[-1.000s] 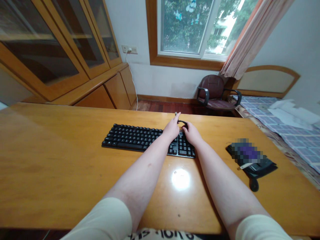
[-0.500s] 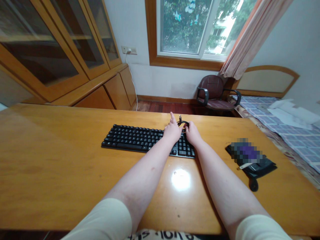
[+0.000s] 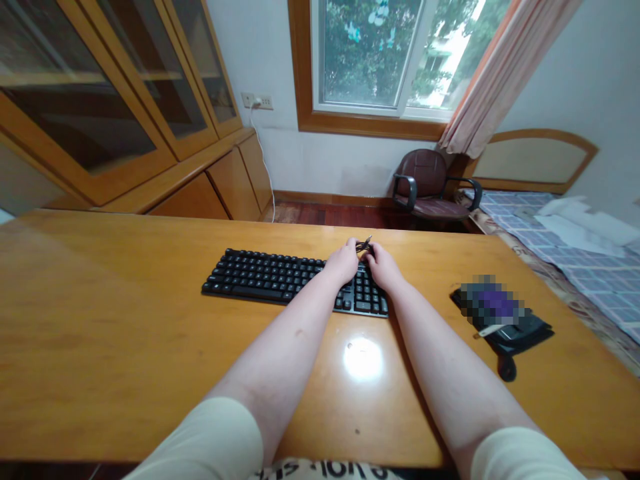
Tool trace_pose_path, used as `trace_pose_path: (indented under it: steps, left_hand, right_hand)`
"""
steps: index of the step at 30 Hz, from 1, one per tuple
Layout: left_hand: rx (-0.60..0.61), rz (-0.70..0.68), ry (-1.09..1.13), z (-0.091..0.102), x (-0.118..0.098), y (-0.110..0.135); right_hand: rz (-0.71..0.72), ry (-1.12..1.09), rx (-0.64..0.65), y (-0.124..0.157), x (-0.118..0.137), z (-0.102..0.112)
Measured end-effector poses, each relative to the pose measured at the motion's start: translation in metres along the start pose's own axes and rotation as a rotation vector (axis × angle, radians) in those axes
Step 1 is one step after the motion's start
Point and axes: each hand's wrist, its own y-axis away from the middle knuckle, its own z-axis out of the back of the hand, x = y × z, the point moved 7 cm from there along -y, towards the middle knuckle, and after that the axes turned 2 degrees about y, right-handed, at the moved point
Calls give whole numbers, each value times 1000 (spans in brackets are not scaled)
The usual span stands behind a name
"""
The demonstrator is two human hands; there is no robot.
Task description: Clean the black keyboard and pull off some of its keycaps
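A black keyboard point(image 3: 270, 280) lies across the middle of the wooden desk point(image 3: 100, 320). Both my hands reach over its right end. My left hand point(image 3: 343, 261) and my right hand point(image 3: 383, 265) are closed on a small coil of black cable point(image 3: 364, 248) held between them just behind the keyboard. A short end of the cable with a plug sticks up from the coil. The fingertips are mostly hidden behind the backs of the hands.
A black pouch with a blurred purple item point(image 3: 500, 317) and a small black object point(image 3: 506, 367) lie at the desk's right. Beyond the desk stand a brown office chair point(image 3: 430, 187), glass-door cabinets point(image 3: 115, 107), a window and a bed point(image 3: 575, 253).
My left forefinger, raised half a second ago, has curled down onto the cable. The cable loop has been squeezed smaller between the two hands. The keyboard has not moved.
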Motion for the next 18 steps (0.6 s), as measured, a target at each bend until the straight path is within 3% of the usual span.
trace_pose_path:
  steps: [4,13,18]
  left_hand:
    - [-104,-84,25,9,-10,1]
    - [-82,-106,79,10,-13,1]
    - [-228,-77,160,24,-12,5]
  right_hand:
    - [-61,-2,-27,-1,-7,0]
    - [7,-48,5,2,4,1]
    - [-41,-38,-22,2,1,5]
